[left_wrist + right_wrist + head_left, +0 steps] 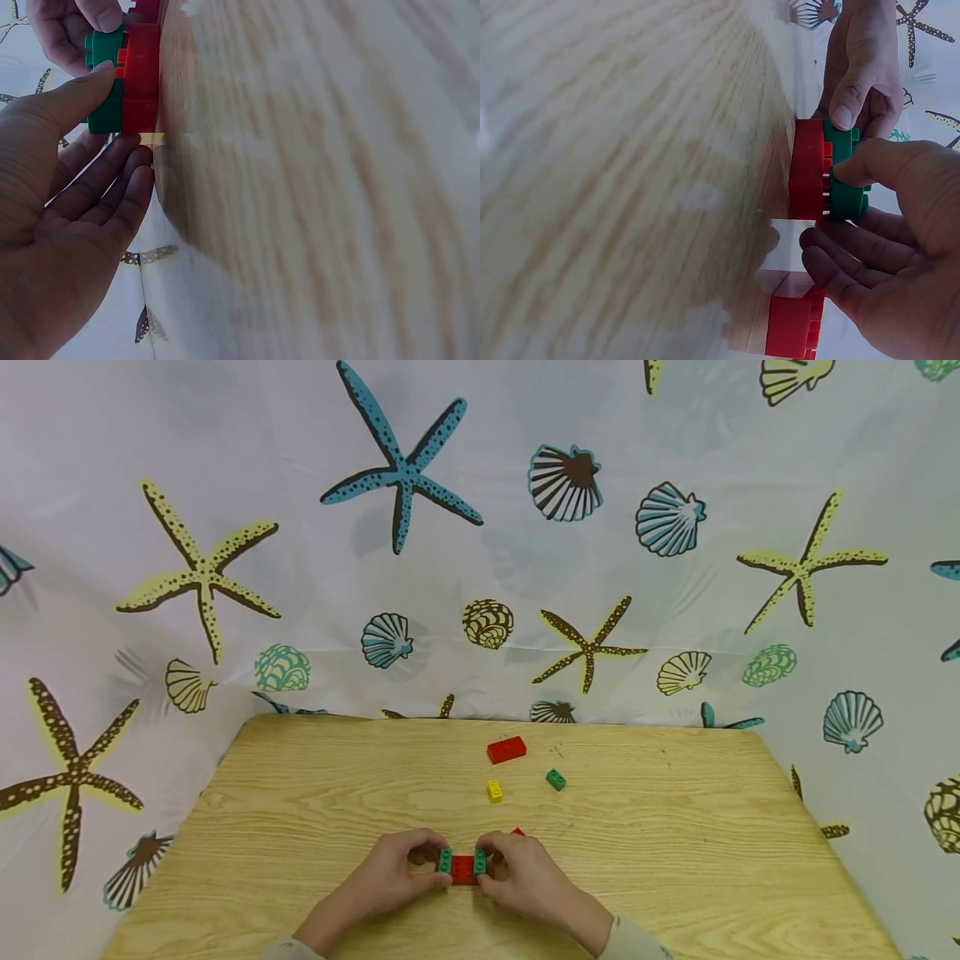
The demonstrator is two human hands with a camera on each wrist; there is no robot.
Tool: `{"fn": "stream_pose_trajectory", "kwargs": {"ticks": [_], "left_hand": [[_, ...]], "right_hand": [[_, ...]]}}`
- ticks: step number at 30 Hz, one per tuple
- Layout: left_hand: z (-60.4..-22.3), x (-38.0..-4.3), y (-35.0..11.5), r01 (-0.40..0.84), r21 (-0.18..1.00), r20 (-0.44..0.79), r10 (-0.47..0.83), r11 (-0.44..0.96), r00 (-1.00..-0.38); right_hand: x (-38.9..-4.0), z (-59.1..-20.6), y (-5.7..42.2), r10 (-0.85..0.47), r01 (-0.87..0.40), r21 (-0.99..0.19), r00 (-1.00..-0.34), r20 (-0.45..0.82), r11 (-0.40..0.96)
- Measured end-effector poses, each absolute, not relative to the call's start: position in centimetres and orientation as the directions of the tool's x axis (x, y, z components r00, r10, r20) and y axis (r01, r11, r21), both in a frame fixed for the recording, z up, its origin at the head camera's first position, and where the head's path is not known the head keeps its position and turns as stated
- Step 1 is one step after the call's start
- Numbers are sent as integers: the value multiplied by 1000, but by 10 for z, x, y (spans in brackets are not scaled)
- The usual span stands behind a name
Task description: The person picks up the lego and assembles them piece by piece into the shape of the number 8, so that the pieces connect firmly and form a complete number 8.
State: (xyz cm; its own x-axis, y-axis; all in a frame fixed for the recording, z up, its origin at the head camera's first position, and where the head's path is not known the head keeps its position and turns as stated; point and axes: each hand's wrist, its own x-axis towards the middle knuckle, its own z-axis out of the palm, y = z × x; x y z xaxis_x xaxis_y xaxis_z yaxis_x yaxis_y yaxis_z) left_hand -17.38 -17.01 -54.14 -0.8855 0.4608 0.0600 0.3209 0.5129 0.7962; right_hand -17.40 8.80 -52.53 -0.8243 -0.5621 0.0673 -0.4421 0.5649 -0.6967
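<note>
A red toy building brick (pixel 463 870) lies on the table with a green brick at each end of its top. My left hand (pixel 401 862) pinches the left green brick (pixel 446 860) between thumb and fingers. At the other end, my right hand (pixel 528 875) holds the right green brick (pixel 480 861) the same way. In the right wrist view, red studs show in a thin gap under the nearer green brick (pixel 847 199). From the left wrist, the nearer green brick (pixel 105 112) sits against the red brick (pixel 141 90).
Another red brick (pixel 518 832) is partly hidden behind my right hand. Farther back on the wooden table (pixel 315 793) lie a small yellow brick (pixel 494 791), a small green brick (pixel 556 779) and a long red brick (pixel 507 749). A patterned cloth (pixel 450 568) surrounds the table's back and sides.
</note>
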Motion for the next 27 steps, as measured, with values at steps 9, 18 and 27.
{"fn": "stream_pose_trajectory", "kwargs": {"ticks": [9,18,27], "left_hand": [[-543,-174,-170,322,797,63,459,512,-886],[-542,-173,-170,328,795,70,459,511,-885],[-541,-173,-170,337,795,82,462,505,-883]], "right_hand": [[-175,-525,88,-560,-409,-733,-828,46,544],[-174,-522,89,-552,-362,-769,-834,13,527],[-175,-523,88,-548,-341,-781,-836,-1,522]]}}
